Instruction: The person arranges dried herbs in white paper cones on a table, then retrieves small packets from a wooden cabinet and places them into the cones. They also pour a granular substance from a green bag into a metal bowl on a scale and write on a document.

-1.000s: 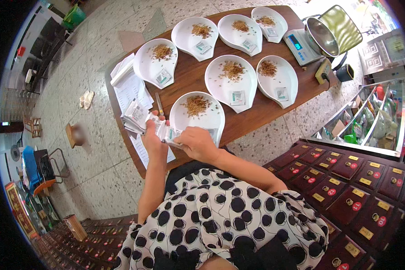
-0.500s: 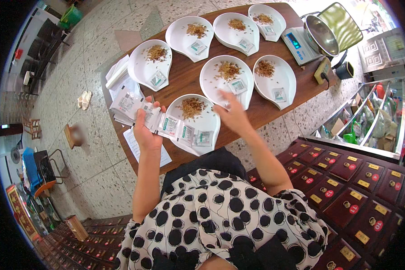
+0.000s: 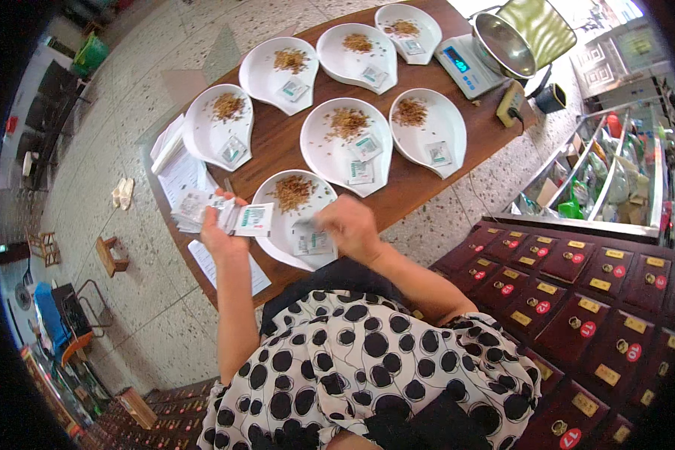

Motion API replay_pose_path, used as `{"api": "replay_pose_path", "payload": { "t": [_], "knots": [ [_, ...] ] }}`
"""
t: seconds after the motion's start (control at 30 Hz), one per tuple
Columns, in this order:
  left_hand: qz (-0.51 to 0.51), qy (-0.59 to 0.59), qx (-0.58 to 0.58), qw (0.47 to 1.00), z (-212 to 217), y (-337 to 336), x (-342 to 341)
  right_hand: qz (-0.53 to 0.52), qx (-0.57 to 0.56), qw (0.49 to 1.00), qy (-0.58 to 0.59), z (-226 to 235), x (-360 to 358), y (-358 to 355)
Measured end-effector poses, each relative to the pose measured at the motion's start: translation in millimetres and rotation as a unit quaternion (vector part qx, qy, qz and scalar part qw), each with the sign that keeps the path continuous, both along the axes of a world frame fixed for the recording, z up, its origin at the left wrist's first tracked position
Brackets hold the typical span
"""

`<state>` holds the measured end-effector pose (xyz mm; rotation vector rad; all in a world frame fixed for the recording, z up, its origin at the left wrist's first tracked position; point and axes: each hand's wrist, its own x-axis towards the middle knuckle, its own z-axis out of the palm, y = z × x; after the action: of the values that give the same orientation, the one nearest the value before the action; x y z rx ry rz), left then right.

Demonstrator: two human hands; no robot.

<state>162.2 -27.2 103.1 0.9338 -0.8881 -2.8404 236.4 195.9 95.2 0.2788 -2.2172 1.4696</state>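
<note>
The person wears a loose cream blouse scattered with solid black dots of uneven size, many ringed by thin, looping black lines. Its sleeves carry the same print and leave the forearms bare. A plain lower garment, black or nearly so, shows beyond the blouse. Both left fingers and right fingers are bare.

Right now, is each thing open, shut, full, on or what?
Seven white teardrop-shaped dishes: holding brown dried bits and small square packets
Pale rectangular digital scale: on, blue screen lit
Dark-red drawers with gold labels: look shut
Left hand: closed around flat white packets
Right hand: fingers bent, blurred, at nearest dish; grip unclear
</note>
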Motion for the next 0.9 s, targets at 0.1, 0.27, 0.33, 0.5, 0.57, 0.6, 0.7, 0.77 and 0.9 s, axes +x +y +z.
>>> {"api": "replay_pose_path", "payload": {
  "t": [0.1, 0.27, 0.33, 0.5, 0.57, 0.6, 0.7, 0.77, 0.9],
  "knots": [
    [-0.014, 0.035, 0.019, 0.999, 15.9, -1.7, -2.4, -0.199, 0.042, 0.975, -0.094, -0.5, -12.4, 65.8],
    [-0.075, 0.086, 0.008, 0.993, 29.6, 12.7, -2.6, -0.357, 0.105, 0.912, -0.173, -25.2, -32.0, 190.0],
    [-0.082, 0.083, 0.000, 0.993, 34.6, 23.2, -4.9, -0.366, 0.306, 0.853, -0.212, -34.2, -30.1, 205.1],
    [-0.100, 0.112, -0.030, 0.988, 53.8, 50.3, -2.1, -0.139, 0.046, 0.969, -0.201, -9.9, -53.6, 122.0],
    [-0.071, 0.115, -0.042, 0.990, 60.9, 65.1, -3.7, 0.115, -0.105, 0.932, -0.326, 17.6, -57.0, 64.4],
    [-0.149, 0.147, -0.036, 0.977, 61.8, 68.2, -3.2, 0.208, -0.118, 0.907, -0.346, 14.9, -59.5, 41.9],
    [-0.152, 0.136, -0.063, 0.977, 65.9, 76.6, -8.1, 0.215, -0.184, 0.881, -0.379, 28.8, -51.8, -8.2],
    [-0.102, 0.092, -0.087, 0.987, 57.7, 74.2, -15.0, 0.138, -0.030, 0.980, -0.141, 27.4, -48.4, -14.0],
    [-0.055, 0.037, -0.065, 0.996, 20.1, 32.1, -31.5, 0.086, 0.055, 0.994, 0.043, 24.8, -65.4, 18.8]
  ]
}}
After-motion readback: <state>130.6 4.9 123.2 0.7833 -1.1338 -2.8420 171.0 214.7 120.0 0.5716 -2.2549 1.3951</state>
